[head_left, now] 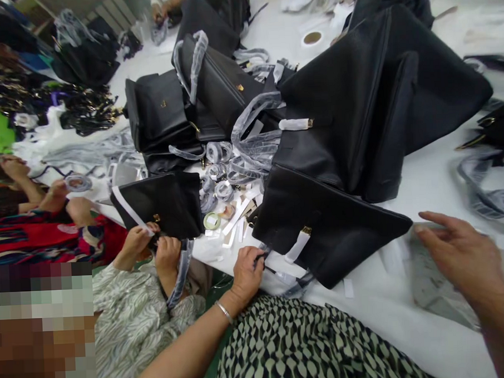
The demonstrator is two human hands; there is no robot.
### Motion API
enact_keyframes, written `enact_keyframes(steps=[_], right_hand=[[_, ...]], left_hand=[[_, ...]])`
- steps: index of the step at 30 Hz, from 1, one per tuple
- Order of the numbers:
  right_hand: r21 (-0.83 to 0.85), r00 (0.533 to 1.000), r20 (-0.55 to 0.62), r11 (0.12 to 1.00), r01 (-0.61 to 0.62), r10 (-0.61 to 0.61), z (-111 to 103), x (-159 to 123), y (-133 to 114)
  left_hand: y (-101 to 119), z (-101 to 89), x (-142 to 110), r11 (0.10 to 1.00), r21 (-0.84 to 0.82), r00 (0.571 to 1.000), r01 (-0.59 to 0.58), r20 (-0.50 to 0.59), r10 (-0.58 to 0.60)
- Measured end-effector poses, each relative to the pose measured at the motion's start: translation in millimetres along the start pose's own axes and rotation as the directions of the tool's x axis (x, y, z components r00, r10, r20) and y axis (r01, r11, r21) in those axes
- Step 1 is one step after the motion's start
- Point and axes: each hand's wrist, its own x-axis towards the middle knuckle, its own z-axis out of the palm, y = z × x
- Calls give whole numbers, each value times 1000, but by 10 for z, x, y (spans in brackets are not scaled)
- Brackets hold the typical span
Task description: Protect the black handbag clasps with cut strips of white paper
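Note:
My left hand (247,273), with a thin bangle on the wrist, is closed in a pinch on a thin black strap at the near edge of a flat black handbag (329,230). The bag lies on the white table (427,176), and white wrapping covers its gold-tipped tab (298,245). My right hand (459,252) is open with fingers spread, resting on a clear plastic sheet (431,281) to the right of the bag. It holds nothing.
A large black bag (377,94) leans behind the flat one, with more black bags (160,112) with plastic-wrapped handles beyond. Tape rolls (218,174) and paper strips litter the middle. At left, a co-worker's hands (150,246) hold a small black bag (169,201).

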Motion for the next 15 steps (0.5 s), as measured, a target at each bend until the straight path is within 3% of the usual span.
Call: enact_keyframes(steps=[2,4,6,8,11,13,15], right_hand=[[74,997,-68,997,28,-23,-140,175,-147],[157,994,-98,986,57,-42,-289,470,-298],[220,992,-113,973,72,-47,-466,900,-462],[205,989,-143,976,71,-42,-698,1416,-653],[115,969,-246,991,64,-34,-1095,2166,-978],[80,947,-317,993,84,-54,-1311,2599,-1183],[69,930,-359,992,106,-75,-1455,2988,-1353]], left_hand=[[20,-59,149,998,-24,994,-58,-94,55],[103,-126,405,986,-10,950,-168,-269,159],[282,-180,770,947,66,844,-315,-437,311],[591,-215,1191,898,121,743,-422,-522,420],[1225,-178,1789,775,224,571,-591,-562,598],[1629,-48,2146,687,312,454,-657,-564,690],[1928,156,2476,652,380,403,-656,-554,728]])
